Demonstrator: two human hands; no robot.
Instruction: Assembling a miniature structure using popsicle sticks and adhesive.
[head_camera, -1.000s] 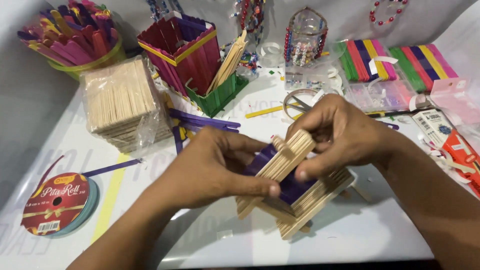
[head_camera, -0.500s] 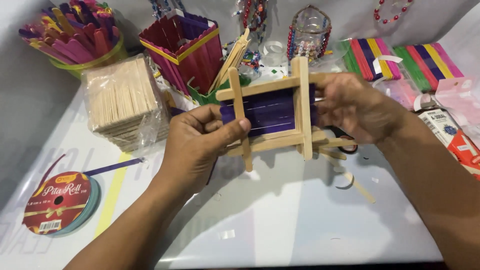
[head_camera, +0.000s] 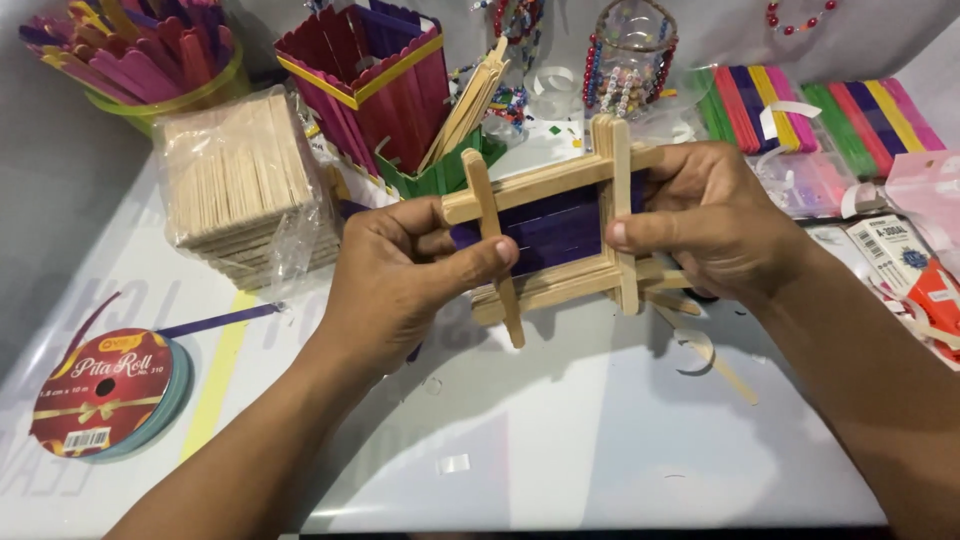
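A box built of plain wooden craft sticks with a purple stick bottom is held up above the white table, its purple base facing me. My left hand grips its left side, thumb across the upright stick. My right hand grips its right side, thumb pressed on the right upright stick. The crossed sticks stand out past the frame at each corner.
A wrapped stack of plain sticks lies at the left, a red and purple stick box behind it. A ribbon roll sits near the left edge. Coloured stick bundles and packets lie at the right. A beaded jar stands at the back.
The stick box was low on the table and turned sideways; both hands have lifted it and tipped it so its purple base faces me, then brought it slightly lower and closer.
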